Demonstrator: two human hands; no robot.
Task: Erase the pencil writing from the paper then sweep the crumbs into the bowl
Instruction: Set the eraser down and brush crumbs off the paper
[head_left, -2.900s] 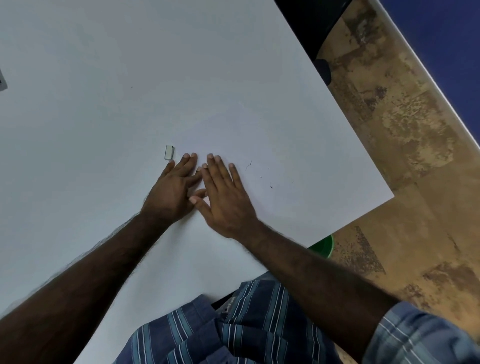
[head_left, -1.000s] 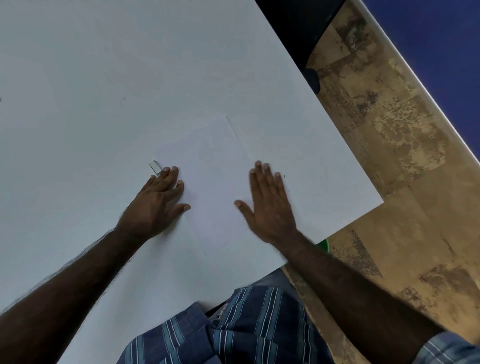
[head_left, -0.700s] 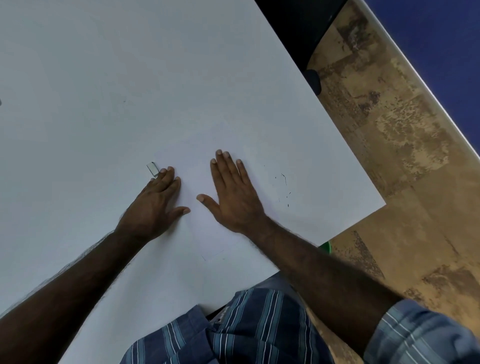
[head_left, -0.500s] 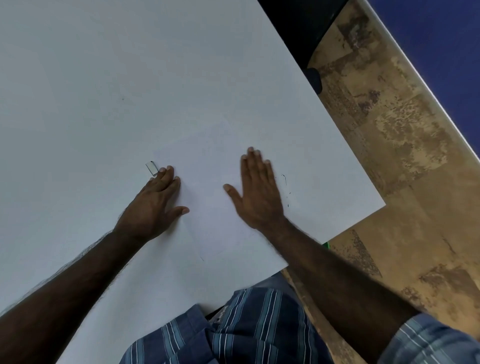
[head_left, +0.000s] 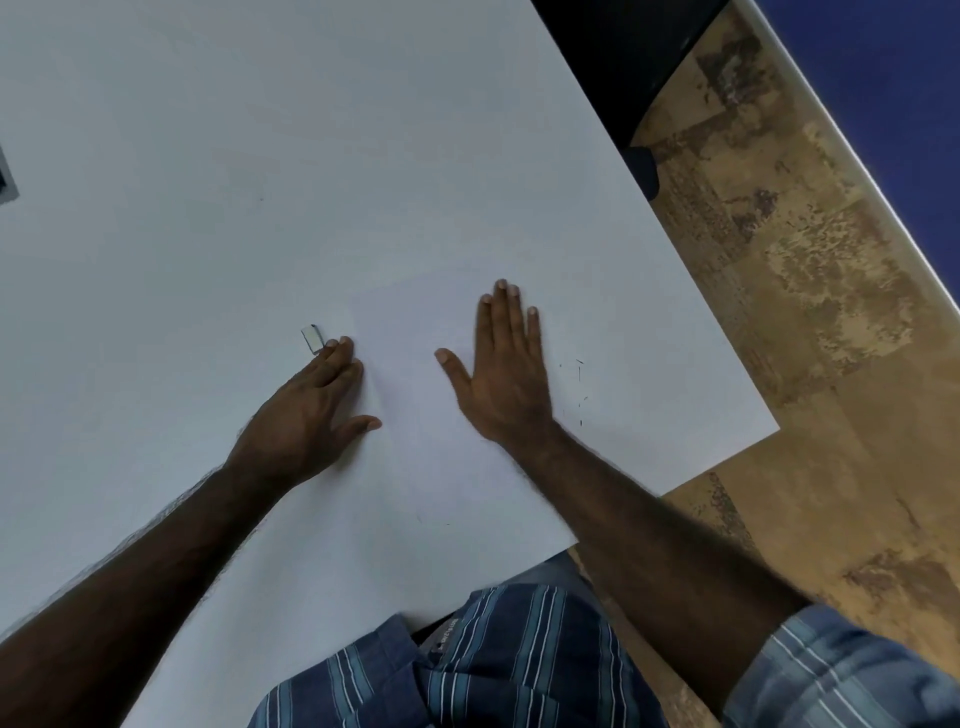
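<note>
A white sheet of paper (head_left: 415, 364) lies flat on the white table (head_left: 260, 130); its edges are faint. My left hand (head_left: 306, 415) presses flat on the paper's left edge, holding nothing. A small white eraser (head_left: 312, 339) lies on the table just beyond its fingertips. My right hand (head_left: 504, 369) rests flat on the paper's right part, fingers together. Dark eraser crumbs (head_left: 577, 387) lie scattered on the table just right of that hand. The bowl is hidden in this view.
The table's right edge and near corner (head_left: 774, 428) are close to the crumbs, with brown patterned floor (head_left: 805, 364) beyond. A grey object (head_left: 6, 179) sits at the table's far left edge. My striped shirt (head_left: 467, 665) is at the bottom.
My right hand swept back and forth across the paper and now lies flat on its right part. The crumbs have collected to its right. The green bowl under the table edge is out of sight.
</note>
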